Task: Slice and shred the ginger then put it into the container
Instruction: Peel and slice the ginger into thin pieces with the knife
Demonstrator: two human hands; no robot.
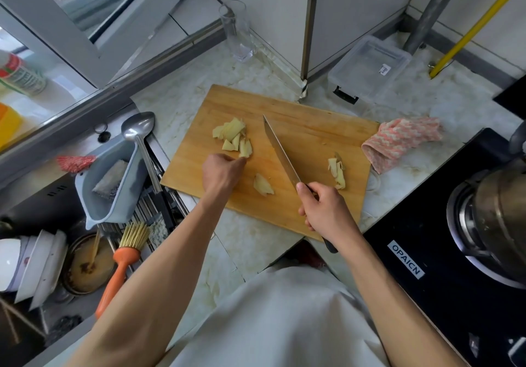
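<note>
On the wooden cutting board [307, 127] lies a loose pile of pale ginger slices [233, 137] at the left. One slice [263, 185] lies alone in the middle, and ginger scraps [337, 171] lie at the right. My left hand [222, 174] reaches to the near edge of the pile and pinches a slice there. My right hand [324, 208] grips the dark handle of a knife [280, 150], whose blade points away across the board between the pile and the scraps. A clear plastic container [368, 67] with its lid on stands behind the board at the right.
A pink knitted cloth [404, 140] lies right of the board. A black stove [444, 252] with a metal pot [501, 210] is at the right. At the left, the sink holds a grey strainer basket [111, 184], a ladle [142, 144], an orange brush [119, 264] and dishes. A tall glass [237, 30] stands behind.
</note>
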